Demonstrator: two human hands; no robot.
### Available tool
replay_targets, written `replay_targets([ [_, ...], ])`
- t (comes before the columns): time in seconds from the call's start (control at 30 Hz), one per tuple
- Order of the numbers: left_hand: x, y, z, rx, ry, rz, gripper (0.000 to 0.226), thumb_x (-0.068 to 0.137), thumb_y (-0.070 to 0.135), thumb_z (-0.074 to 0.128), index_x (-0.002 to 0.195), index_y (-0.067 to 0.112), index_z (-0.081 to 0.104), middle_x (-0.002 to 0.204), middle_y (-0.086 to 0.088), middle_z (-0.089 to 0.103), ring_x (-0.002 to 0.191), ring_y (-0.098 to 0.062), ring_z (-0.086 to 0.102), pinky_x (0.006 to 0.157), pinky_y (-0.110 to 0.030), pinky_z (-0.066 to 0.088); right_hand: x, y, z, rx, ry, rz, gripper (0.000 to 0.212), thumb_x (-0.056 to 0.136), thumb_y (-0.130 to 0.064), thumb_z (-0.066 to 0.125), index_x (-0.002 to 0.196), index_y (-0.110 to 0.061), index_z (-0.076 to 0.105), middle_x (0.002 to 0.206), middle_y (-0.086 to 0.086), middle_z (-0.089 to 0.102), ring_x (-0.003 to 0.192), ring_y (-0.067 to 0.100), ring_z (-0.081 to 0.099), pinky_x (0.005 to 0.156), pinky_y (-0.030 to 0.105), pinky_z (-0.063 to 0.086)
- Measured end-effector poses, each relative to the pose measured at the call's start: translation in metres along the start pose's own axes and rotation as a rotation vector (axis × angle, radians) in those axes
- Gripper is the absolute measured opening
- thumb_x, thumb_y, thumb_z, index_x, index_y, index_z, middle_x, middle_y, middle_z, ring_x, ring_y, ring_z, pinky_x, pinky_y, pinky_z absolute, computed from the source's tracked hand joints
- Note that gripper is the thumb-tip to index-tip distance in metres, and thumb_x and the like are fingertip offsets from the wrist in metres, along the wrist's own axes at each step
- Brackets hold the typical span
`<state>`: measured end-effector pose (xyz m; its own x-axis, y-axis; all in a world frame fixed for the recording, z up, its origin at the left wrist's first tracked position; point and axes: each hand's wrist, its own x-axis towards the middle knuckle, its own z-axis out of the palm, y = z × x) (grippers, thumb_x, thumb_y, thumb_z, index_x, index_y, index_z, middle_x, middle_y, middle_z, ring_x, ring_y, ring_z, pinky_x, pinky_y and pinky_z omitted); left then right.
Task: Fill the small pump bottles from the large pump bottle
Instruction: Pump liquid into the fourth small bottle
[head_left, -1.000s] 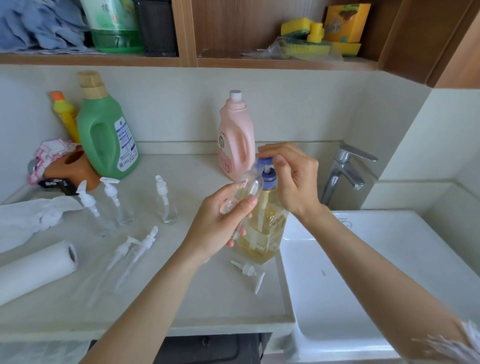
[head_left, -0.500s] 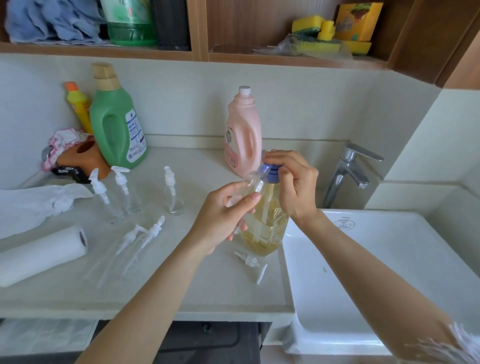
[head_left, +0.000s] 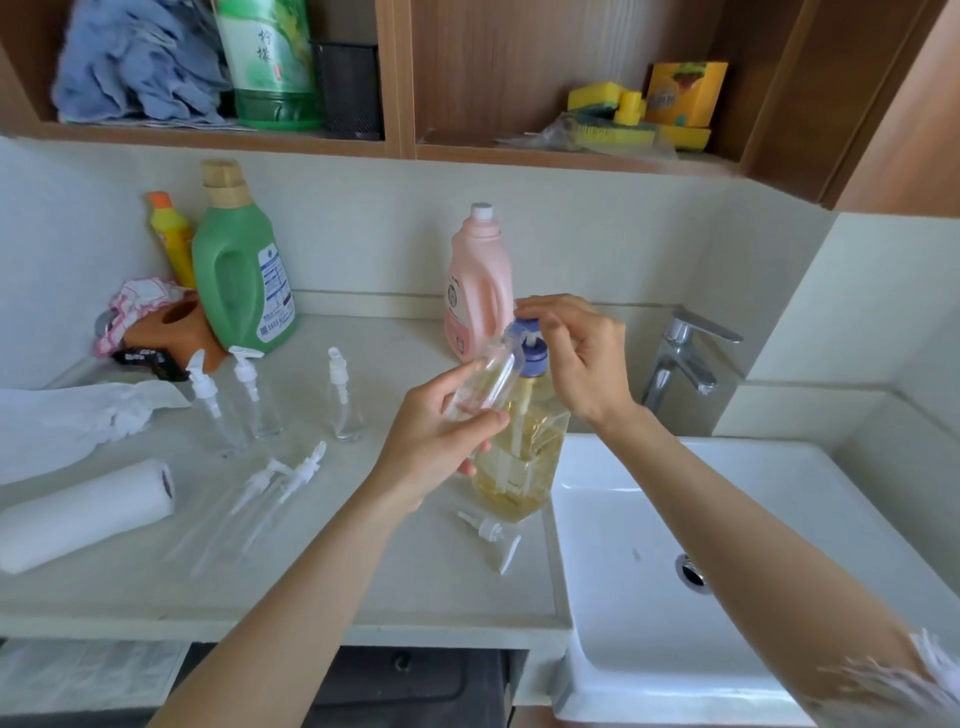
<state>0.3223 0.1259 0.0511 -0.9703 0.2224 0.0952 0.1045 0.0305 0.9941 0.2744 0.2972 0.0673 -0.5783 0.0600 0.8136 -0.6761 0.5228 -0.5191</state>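
Large pump bottle (head_left: 519, 467), amber-filled, blue-topped.

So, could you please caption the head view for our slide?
Left hand tilts a small clear bottle to the large pump bottle; right hand on its pump.

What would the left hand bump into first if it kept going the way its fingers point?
Probably the large pump bottle. The left hand points up and right, holding a small clear bottle tilted toward the blue pump head; that bottle's mouth would likely meet the pump first, though depth is unclear.
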Motion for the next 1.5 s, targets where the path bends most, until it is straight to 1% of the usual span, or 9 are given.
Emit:
replay_targets([
  [0.23,0.001,-0.011,0.005,-0.027,0.036,0.003,0.053,0.082,0.006,0.069,0.126,0.032,0.054,0.084,-0.005,0.062,0.053,-0.01,0.053,0.039,-0.02,0.037,-0.019,0.015,0.02,0.075,0.21,-0.018,0.037,0.09,-0.011,0.038,0.085,-0.001,0.073,0.091,0.003,0.071,0.096,0.018,0.066,0.087,0.033,0.05],
  [0.5,-0.004,-0.018,0.012,-0.018,0.042,-0.024,0.056,0.083,0.004,0.068,0.13,0.031,0.054,0.074,0.001,0.059,0.054,-0.013,0.052,0.037,-0.02,0.034,-0.029,0.008,0.016,0.06,0.169,0.012,0.038,0.082,-0.01,0.037,0.085,-0.001,0.074,0.09,-0.002,0.07,0.098,0.01,0.064,0.09,0.024,0.047],
  [0.63,-0.004,-0.008,0.009,-0.031,0.024,-0.021,0.054,0.083,0.006,0.068,0.131,0.027,0.054,0.073,0.004,0.061,0.055,-0.013,0.053,0.038,-0.02,0.034,-0.013,-0.001,0.004,0.018,0.111,0.016,0.038,0.085,-0.015,0.038,0.079,-0.004,0.074,0.087,0.0,0.073,0.089,0.016,0.068,0.083,0.032,0.052],
  [0.73,-0.002,-0.002,0.009,-0.035,0.01,-0.015,0.053,0.084,0.008,0.068,0.131,0.025,0.054,0.068,0.009,0.063,0.056,-0.013,0.053,0.04,-0.02,0.035,0.004,-0.005,-0.004,-0.036,0.029,-0.074,0.039,0.09,-0.017,0.039,0.078,-0.003,0.073,0.084,0.001,0.072,0.084,0.017,0.066,0.079,0.037,0.051],
  [0.9,-0.002,-0.002,0.009,-0.036,-0.003,-0.027,0.052,0.084,0.011,0.069,0.13,0.028,0.054,0.072,0.007,0.062,0.056,-0.012,0.055,0.04,-0.02,0.036,0.003,0.009,-0.002,-0.015,-0.087,-0.082,0.042,0.097,-0.022,0.036,0.097,-0.002,0.074,0.102,0.008,0.071,0.102,0.02,0.064,0.089,0.04,0.051],
  [1.1,0.001,-0.009,0.015,-0.055,0.031,-0.046,0.048,0.082,0.011,0.07,0.125,0.027,0.056,0.07,0.011,0.065,0.055,-0.014,0.054,0.037,-0.02,0.033,-0.016,0.02,0.004,0.01,0.0,-0.096,0.044,0.089,-0.011,0.032,0.103,0.002,0.071,0.109,0.014,0.07,0.11,0.025,0.062,0.098,0.034,0.047],
  [1.2,0.002,-0.015,0.015,-0.033,0.027,-0.049,0.043,0.083,0.011,0.07,0.124,0.013,0.058,0.072,0.004,0.064,0.053,-0.014,0.052,0.036,-0.019,0.031,-0.023,0.022,0.011,0.005,0.002,-0.092,0.043,0.084,-0.007,0.034,0.102,0.002,0.072,0.108,0.014,0.07,0.109,0.023,0.061,0.097,0.034,0.047],
  [1.33,-0.001,-0.014,0.014,-0.043,0.025,-0.066,0.047,0.083,0.01,0.069,0.128,0.021,0.058,0.069,0.005,0.064,0.052,-0.015,0.052,0.036,-0.019,0.031,-0.026,0.026,0.012,-0.019,0.021,-0.118,0.042,0.082,-0.006,0.035,0.1,0.0,0.073,0.106,0.011,0.071,0.106,0.023,0.063,0.096,0.035,0.048],
  [1.5,-0.001,-0.003,0.009,-0.012,-0.027,-0.066,0.042,0.085,0.015,0.068,0.125,0.022,0.057,0.078,0.001,0.067,0.054,-0.013,0.055,0.038,-0.018,0.033,-0.016,0.01,0.005,-0.07,-0.01,-0.096,0.043,0.085,-0.013,0.035,0.095,-0.003,0.075,0.102,0.006,0.072,0.102,0.021,0.064,0.093,0.032,0.048],
])
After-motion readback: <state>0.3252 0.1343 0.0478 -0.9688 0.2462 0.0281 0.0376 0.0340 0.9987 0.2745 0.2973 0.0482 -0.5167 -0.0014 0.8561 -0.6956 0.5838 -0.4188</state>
